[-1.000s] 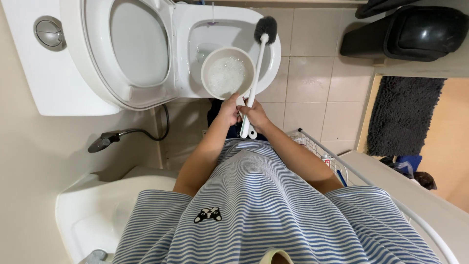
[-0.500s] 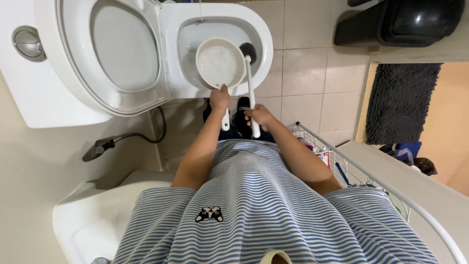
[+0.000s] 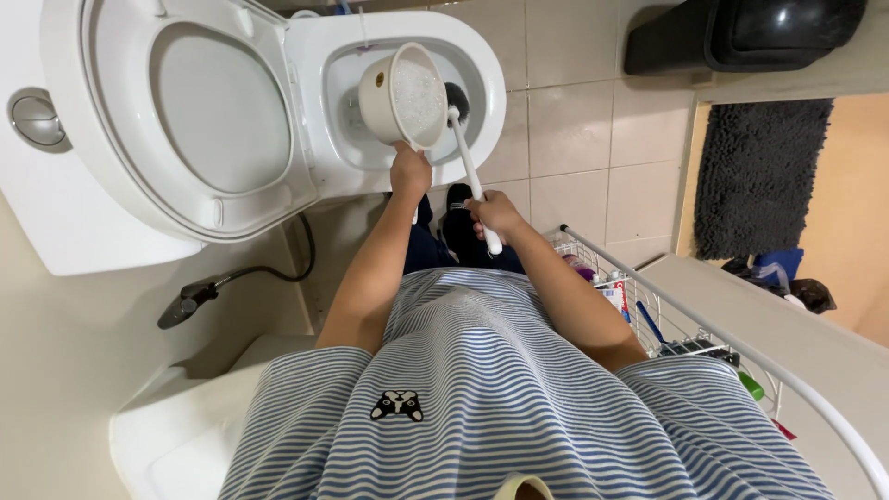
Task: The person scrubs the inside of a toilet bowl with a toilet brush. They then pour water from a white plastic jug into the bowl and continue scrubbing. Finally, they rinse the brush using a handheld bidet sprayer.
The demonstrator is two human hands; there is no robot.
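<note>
Field notes, head view, looking straight down. Landmark: the toilet bowl [image 3: 482,93], seat and lid [image 3: 185,111] raised.

Left hand [image 3: 410,170] is closed around the handle of a cream dipper [image 3: 405,95], held over the bowl's opening and tipped on its side, mouth facing the brush. Inside I see something pale and grainy, water or foam; I cannot tell which.

Right hand [image 3: 494,213] is wrapped in a fist around the lower end of a white toilet brush [image 3: 468,162]. The brush's long axis runs from that hand, which sits just outside the bowl's near rim, up and slightly left into the bowl; its dark head lies inside the opening, just beside the dipper's mouth. Whether they touch I cannot tell.

The left hand is nearer the bowl, right at its rim.

Away from the bowl: a wire basket [image 3: 639,306] of bottles beside the right arm, and a black bin [image 3: 741,37] and dark mat [image 3: 755,176] beyond it.
</note>
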